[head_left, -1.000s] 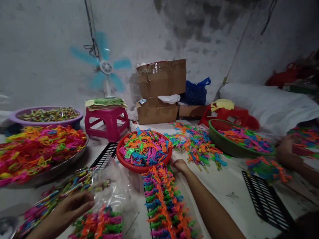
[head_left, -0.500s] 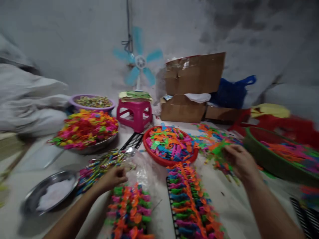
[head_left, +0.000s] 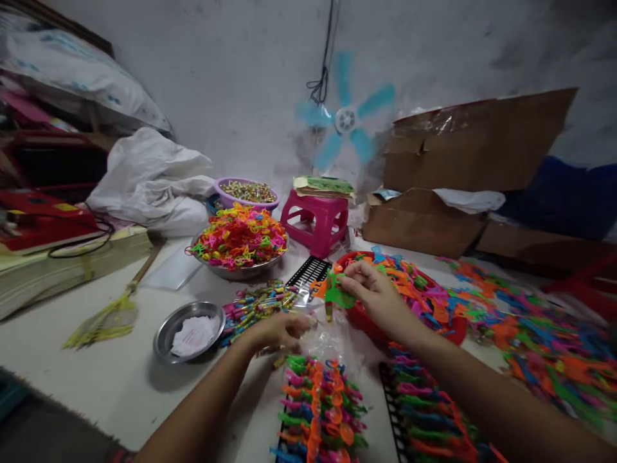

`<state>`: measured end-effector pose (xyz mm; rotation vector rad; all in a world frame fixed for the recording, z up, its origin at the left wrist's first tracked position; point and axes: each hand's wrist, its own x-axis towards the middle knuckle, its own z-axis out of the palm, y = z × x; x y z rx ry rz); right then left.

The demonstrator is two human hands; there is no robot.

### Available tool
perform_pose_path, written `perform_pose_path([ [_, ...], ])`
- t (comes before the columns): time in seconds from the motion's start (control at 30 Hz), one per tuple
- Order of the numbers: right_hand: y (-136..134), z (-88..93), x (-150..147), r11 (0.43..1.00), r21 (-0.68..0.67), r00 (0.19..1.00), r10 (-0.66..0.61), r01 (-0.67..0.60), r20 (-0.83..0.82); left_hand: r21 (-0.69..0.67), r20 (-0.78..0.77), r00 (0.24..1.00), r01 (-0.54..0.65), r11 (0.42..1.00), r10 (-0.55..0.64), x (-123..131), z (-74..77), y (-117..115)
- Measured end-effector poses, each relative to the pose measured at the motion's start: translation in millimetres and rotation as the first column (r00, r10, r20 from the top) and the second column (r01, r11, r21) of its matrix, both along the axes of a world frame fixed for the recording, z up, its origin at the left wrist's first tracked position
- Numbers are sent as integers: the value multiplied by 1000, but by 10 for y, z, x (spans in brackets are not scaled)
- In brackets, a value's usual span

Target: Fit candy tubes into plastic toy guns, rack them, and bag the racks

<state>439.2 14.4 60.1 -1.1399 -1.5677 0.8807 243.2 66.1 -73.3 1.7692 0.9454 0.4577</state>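
My right hand [head_left: 373,292] is closed on a green plastic toy piece [head_left: 340,294], with a short multicoloured stick below it. Left of it, my left hand [head_left: 282,331] has loosely bent fingers, with the thumb apart, at the edge of a clear plastic bag [head_left: 332,341]; whether it touches the bag I cannot tell. Beside that hand lies a pile of striped sticks [head_left: 263,305]. Below the bag stands a black rack filled with rows of coloured plastic pieces [head_left: 318,411]. A second filled rack [head_left: 429,405] is partly covered by my right forearm.
A red basin [head_left: 460,329] heaped with plastic pieces sits behind my right hand; more pieces [head_left: 525,321] spread rightward. A metal bowl [head_left: 161,341] holds white paper. Behind are a heaped basin [head_left: 226,273], a pink stool [head_left: 315,225], a fan [head_left: 346,120] and cardboard boxes [head_left: 472,141].
The view has turned left. My right hand has come from the loose pieces at the right to the clear bag with the green piece. My left hand's fingers have loosened.
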Motion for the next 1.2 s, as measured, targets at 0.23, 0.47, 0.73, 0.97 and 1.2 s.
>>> perform_pose_path([
  [0.23, 50, -252, -557, 976, -136, 980, 150, -168, -133, -153, 476, 876, 2, 988, 72, -303, 475, -394],
  [0.47, -63, -455, -401, 896, -286, 775, 438, -339, 455, -417, 482, 741, -276, 866, 468, -400, -14, -723],
  [0.73, -125, -440, -305, 890, -265, 444, 420, -371, 791, -462, 456, 662, -395, 794, 595, -297, -74, -930],
  [0.97, -22, -608, -289, 888, -195, 271, 326, -417, 906, -446, 416, 743, -336, 830, 524, -178, -328, -923],
  [1.2, -87, -609, -310, 875, -140, 230, 271, -463, 935, -335, 414, 821, -264, 905, 393, 54, -548, -702],
])
